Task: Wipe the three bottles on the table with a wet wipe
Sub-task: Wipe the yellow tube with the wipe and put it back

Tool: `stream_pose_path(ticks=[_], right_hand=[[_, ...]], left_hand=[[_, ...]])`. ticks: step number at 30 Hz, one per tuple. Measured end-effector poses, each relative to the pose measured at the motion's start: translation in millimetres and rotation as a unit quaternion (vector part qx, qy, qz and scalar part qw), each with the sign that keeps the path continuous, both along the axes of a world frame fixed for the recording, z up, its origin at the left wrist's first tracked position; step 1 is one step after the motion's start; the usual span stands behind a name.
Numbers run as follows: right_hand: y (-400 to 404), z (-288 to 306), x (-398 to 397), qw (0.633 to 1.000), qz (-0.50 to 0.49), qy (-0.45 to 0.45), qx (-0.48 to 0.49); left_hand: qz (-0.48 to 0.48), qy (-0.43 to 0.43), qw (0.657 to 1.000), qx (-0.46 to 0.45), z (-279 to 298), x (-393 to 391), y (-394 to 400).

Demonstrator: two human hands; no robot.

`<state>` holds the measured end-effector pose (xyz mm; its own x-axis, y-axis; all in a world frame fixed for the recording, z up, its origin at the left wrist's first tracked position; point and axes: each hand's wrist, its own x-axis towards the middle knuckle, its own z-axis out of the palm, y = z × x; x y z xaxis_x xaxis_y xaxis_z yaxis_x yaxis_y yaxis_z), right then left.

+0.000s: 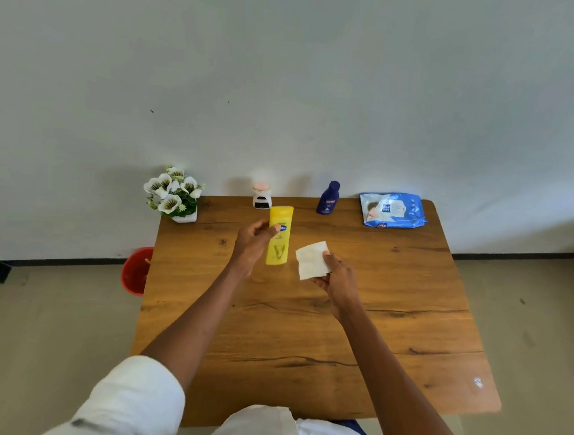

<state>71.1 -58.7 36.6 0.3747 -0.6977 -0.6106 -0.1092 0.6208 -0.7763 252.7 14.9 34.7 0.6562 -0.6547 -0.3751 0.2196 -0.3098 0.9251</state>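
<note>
The left hand (254, 239) grips the yellow bottle (279, 235) at about its middle, thumb across the front label and fingers curled behind; the bottle is held above the wooden worktop (305, 321), its long axis close to upright in the head view and running away from the person, the narrower end at the far, upper side and the broader end nearer the person; whether that lower end touches the worktop I cannot tell. The right hand (337, 276) holds the white wet wipe (312, 260) pinched at its right edge between thumb and fingers; the wipe is spread open as a rough square, tilted, just beside the bottle on its right and apart from it.

At the far edge of the worktop a dark blue bottle (328, 198) stands upright, cap upward, well apart from the hands; to its right lies a blue wipes pack (393, 210), flat; to its left, just behind the yellow bottle, stands a small white burner (261, 197); a pot of white flowers (174, 193) sits at the far left corner; a red bucket (136, 270) stands on the floor left of the worktop; both sleeves are white, rolled up.
</note>
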Motion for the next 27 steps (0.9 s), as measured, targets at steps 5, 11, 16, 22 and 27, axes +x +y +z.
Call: stream_pose_path(ticks=[5,11,16,22,27], right_hand=[[-24,-13,5,1.000,0.000,0.012,0.015],[-47,-31,6,0.998,-0.006,0.028,0.056],[-60,-44,6,0.996,-0.011,0.045,0.076],[-71,-53,12,0.995,-0.010,0.049,0.087],[-75,-57,15,0.994,-0.014,0.038,0.099]], left_hand=[[-0.054,-0.123,0.987,0.086,-10,20,-46],[-0.115,-0.223,0.956,0.152,-28,46,-100],[-0.145,-0.258,0.938,0.182,-39,67,-131],[-0.166,-0.271,0.928,0.196,-47,84,-154],[-0.169,-0.286,0.921,0.202,-56,82,-162]])
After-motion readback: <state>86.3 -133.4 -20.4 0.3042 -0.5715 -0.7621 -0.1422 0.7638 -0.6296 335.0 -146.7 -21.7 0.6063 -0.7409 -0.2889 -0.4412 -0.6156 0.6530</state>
